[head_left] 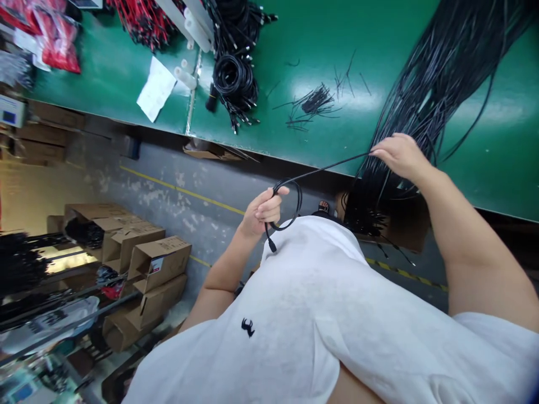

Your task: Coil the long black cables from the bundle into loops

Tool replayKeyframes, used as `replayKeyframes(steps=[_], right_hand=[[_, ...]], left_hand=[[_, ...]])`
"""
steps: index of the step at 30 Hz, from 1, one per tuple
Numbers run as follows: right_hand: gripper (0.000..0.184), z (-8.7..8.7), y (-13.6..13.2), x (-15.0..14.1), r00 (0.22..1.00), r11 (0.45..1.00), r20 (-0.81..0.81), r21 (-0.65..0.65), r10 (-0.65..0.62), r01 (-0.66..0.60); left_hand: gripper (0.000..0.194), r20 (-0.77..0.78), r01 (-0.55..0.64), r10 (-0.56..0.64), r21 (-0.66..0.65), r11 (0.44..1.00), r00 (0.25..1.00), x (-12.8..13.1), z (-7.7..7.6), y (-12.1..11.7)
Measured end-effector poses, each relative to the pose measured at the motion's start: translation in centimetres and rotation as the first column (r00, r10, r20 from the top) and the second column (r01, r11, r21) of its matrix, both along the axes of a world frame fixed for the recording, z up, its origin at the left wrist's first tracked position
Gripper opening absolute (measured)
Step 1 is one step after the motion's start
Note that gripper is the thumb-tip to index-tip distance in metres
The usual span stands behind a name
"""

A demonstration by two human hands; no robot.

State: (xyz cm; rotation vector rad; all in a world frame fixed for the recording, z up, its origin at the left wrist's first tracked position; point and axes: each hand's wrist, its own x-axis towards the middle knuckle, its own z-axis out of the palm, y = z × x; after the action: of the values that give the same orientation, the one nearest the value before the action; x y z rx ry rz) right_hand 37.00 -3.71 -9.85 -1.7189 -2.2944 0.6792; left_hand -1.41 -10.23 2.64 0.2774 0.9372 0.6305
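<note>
A black cable [332, 165] runs between my two hands in front of the white shirt. My left hand [264, 212] is closed around a loose loop of it, and a dark connector end hangs just below. Over the table's front edge, my right hand [398, 154] pinches the same cable farther along. Beneath and behind that hand lies a large bundle of long black cables [438, 84], spilling over the edge. Where the held cable's far end lies among them, I cannot tell.
Coiled black cables [233, 76], short black ties [315, 101], a white paper [155, 88] and red-black wires [138, 22] lie on the green table [337, 33]. Below the edge stands a cardboard box [415, 224]. More open boxes [158, 261] stand on the left.
</note>
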Motion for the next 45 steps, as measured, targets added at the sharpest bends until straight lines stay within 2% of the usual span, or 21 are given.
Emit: replayKeyframes(steps=[2, 4, 6, 7, 9, 10, 11, 13, 15, 16, 17, 21, 24, 25, 28, 31, 35, 37, 40, 42, 45], right_hand=[[0.047, -0.8, -0.6, 1.8, 0.989, 0.999, 0.142, 0.04, -0.033, 0.027], [0.045, 0.1, -2.7, 1.3, 0.968, 0.999, 0.247, 0.011, 0.033, -0.037], [0.043, 2.2, -6.1, -1.4, 0.947, 0.98, 0.251, -0.071, 0.199, -0.187], [0.043, 3.5, -7.8, -3.3, 0.929, 0.95, 0.201, -0.113, 0.309, -0.292], [0.043, 5.9, -10.5, -7.4, 0.861, 0.86, 0.08, -0.154, 0.502, -0.487], [0.043, 6.9, -11.0, -9.3, 0.828, 0.822, 0.034, -0.149, 0.56, -0.549], [0.044, 7.7, -11.0, -10.8, 0.808, 0.801, 0.002, -0.132, 0.589, -0.584], [0.045, 8.6, -9.4, -12.2, 0.819, 0.816, -0.037, -0.07, 0.573, -0.574], [0.047, 8.6, -6.9, -11.3, 0.855, 0.858, -0.105, -0.029, 0.508, -0.513], [0.048, 8.3, -5.8, -10.2, 0.868, 0.875, -0.152, -0.034, 0.473, -0.483], [0.05, 8.0, -4.9, -8.8, 0.877, 0.889, -0.196, -0.051, 0.439, -0.456], [0.053, 6.7, -3.9, -4.8, 0.886, 0.909, -0.263, -0.064, 0.383, -0.412], [0.051, 6.6, -3.8, -5.6, 0.862, 0.895, -0.269, 0.004, 0.43, -0.445], [0.051, 6.7, -3.5, -6.2, 0.851, 0.89, -0.281, 0.021, 0.443, -0.456], [0.049, 7.0, -2.4, -7.5, 0.837, 0.893, -0.331, 0.044, 0.436, -0.448], [0.048, 7.0, -1.6, -7.4, 0.846, 0.915, -0.36, 0.062, 0.393, -0.398], [0.046, 7.6, -1.9, -6.9, 0.841, 0.919, -0.371, 0.131, 0.394, -0.373], [0.045, 8.3, -2.2, -7.1, 0.843, 0.903, -0.324, 0.183, 0.43, -0.39], [0.046, 9.2, -1.9, -7.7, 0.833, 0.855, -0.223, 0.257, 0.506, -0.45], [0.047, 9.7, -1.5, -8.4, 0.809, 0.824, -0.206, 0.29, 0.551, -0.487], [0.047, 10.0, -0.6, -8.8, 0.779, 0.806, -0.247, 0.328, 0.576, -0.492]], left_hand=[[0.04, -0.007, -0.022, 0.022, -0.013, 1.0, 1.0, 0.1, 0.1, 0.4], [0.039, -0.04, -0.07, 0.071, 0.029, 0.997, 0.997, -0.1, 0.4, 1.1], [0.036, -0.112, -0.138, 0.153, 0.129, 0.982, 0.982, -0.4, 0.6, 2.2], [0.035, -0.153, -0.146, 0.174, 0.176, 0.973, 0.973, -0.5, 0.5, 2.7], [0.03, -0.219, -0.104, 0.154, 0.222, 0.97, 0.963, 0.3, -0.2, 3.4], [0.027, -0.246, -0.042, 0.098, 0.221, 0.974, 0.964, 1.0, -0.7, 3.4], [0.024, -0.27, 0.043, 0.018, 0.218, 0.975, 0.963, 1.9, -1.3, 3.2], [0.021, -0.316, 0.276, -0.198, 0.225, 0.935, 0.928, 3.7, -2.4, 2.2], [0.023, -0.363, 0.508, -0.408, 0.245, 0.826, 0.838, 4.5, -2.9, 1.1], [0.025, -0.376, 0.569, -0.464, 0.247, 0.784, 0.802, 4.4, -2.9, 0.8], [0.027, -0.382, 0.594, -0.487, 0.242, 0.767, 0.785, 4.0, -2.8, 0.7], [0.037, -0.298, 0.583, -0.525, 0.158, 0.797, 0.798, 2.0, -2.2, 1.5], [0.042, -0.137, 0.639, -0.625, 0.12, 0.76, 0.769, 2.4, -2.1, 1.7], [0.041, -0.086, 0.628, -0.622, 0.124, 0.768, 0.778, 2.8, -2.0, 1.6], [0.033, 0.063, 0.495, -0.504, 0.118, 0.861, 0.861, 3.6, -1.5, 1.2], [0.022, 0.154, 0.331, -0.332, 0.036, 0.943, 0.931, 3.4, -0.5, 1.2], [0.028, 0.028, 0.113, -0.112, -0.024, 0.993, 0.993, 2.9, 0.5, 1.3], [0.026, -0.016, 0.141, -0.141, 0.0, 0.99, 0.99, 2.9, 0.6, 1.3], [0.024, -0.01, 0.335, -0.335, 0.018, 0.942, 0.942, 3.3, 0.6, 1.5], [0.023, 0.03, 0.408, -0.407, -0.003, 0.913, 0.913, 3.9, 0.8, 2.0], [0.029, 0.113, 0.353, -0.344, -0.073, 0.933, 0.932, 5.0, 1.5, 2.9]])
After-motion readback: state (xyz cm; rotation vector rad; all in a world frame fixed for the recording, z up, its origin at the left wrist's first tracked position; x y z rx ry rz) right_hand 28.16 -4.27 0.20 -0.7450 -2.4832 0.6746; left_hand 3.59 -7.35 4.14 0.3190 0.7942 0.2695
